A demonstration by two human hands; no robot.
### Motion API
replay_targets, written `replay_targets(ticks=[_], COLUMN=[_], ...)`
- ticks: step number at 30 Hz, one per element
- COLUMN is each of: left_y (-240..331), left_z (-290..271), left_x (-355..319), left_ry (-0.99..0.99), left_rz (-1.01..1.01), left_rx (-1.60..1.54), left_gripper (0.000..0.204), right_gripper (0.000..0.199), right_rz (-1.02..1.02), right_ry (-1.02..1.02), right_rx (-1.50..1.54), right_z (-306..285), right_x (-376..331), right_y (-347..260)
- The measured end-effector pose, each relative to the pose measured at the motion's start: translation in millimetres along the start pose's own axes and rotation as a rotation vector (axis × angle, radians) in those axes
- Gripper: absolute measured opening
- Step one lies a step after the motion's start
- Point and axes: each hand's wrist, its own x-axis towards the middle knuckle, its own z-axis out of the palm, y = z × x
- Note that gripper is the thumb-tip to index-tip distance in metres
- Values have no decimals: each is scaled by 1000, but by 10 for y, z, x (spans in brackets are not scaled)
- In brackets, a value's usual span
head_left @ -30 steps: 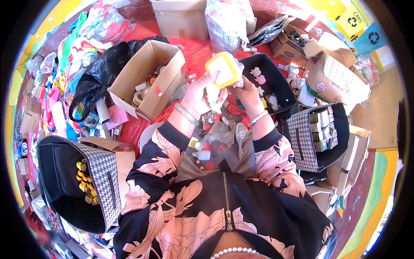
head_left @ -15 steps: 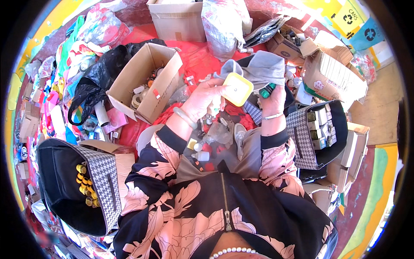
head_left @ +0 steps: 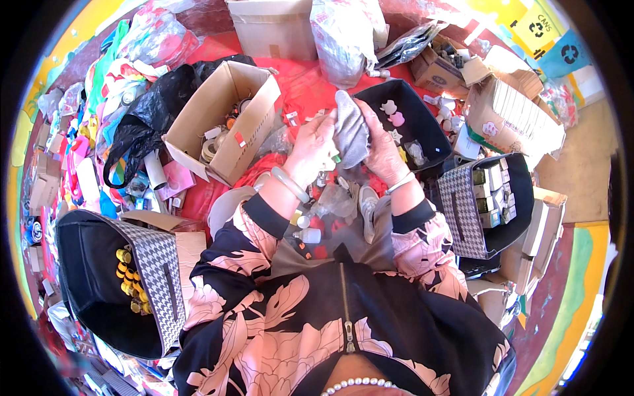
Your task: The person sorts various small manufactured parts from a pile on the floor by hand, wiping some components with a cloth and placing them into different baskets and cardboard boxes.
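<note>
A bunched grey cloth is held up between my two hands, over my lap. My right hand wraps round its right side, fingers closed on it. On the cloth's left side, my left hand is closed with its fingertips against the fabric. A small green bit shows below those fingertips; what the left hand grips is mostly hidden. Just beyond my right hand stands a black fabric bin with several small figures in it, among them a pink one.
An open cardboard box with mixed items stands left of my hands. A houndstooth bin holds yellow-capped things at lower left; another houndstooth bin holds small boxes at right. A small clear bottle lies between my legs.
The yellow-rimmed square piece in my left hand and the green thing in my right are no longer seen. The cloth moved left between both hands, uncovering the black bin.
</note>
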Motion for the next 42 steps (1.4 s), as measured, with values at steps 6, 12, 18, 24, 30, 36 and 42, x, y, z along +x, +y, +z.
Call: replay_targets(ticks=[6, 12, 18, 24, 30, 36, 42], left_y=[-51, -21, -10, -38, 28, -374, -344], left_z=[1, 93, 77, -16, -105, 85, 123], left_x=[69, 31, 63, 95, 112, 187, 162], left_ry=[-28, -39, -130, -109, -28, 240, 149], left_rz=[72, 109, 63, -10, 146, 645, 783], left_rx=[194, 277, 116, 41, 1, 1028, 996], left_gripper=[38, 40, 38, 34, 35, 48, 50], right_gripper=[50, 22, 22, 25, 27, 33, 30], right_rz=[20, 391, 284, 146, 461, 319, 249], right_ry=[90, 247, 298, 338, 630, 282, 527], right_rx=[-199, 1418, 1058, 494, 700, -57, 573], right_z=[-10, -48, -124, -214, -502, 186, 140], right_x=[-32, 34, 33, 21, -4, -59, 5], right_y=[122, 400, 402, 324, 198, 180, 460])
